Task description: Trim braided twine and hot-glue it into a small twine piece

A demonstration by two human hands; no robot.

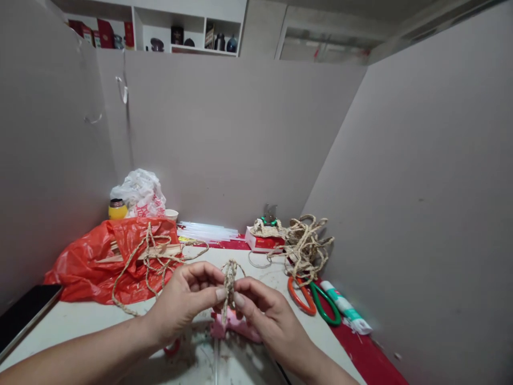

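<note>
Both hands meet over the front middle of the table, pinching a small piece of braided straw rope (pixel 229 280) that stands upright between the fingertips. My left hand (pixel 180 299) grips its left side with thumb and fingers. On the right side, my right hand (pixel 266 313) is closed on the same piece, thumb towards me. Just below lies a pink tool (pixel 244 330) that looks like a glue gun, partly hidden by the right hand. A red ring-shaped thing (pixel 172 348) shows under my left wrist.
An orange-red plastic bag (pixel 86 262) with loose rope lies left, near a dark phone-like slab (pixel 28 315). Translucent sticks (pixel 206 231) and a red-white box (pixel 262 240) are at the back. Right are a rope coil (pixel 306 246), orange (pixel 300 299) and green (pixel 326 307) loop handles, and a white-green roll (pixel 347 309).
</note>
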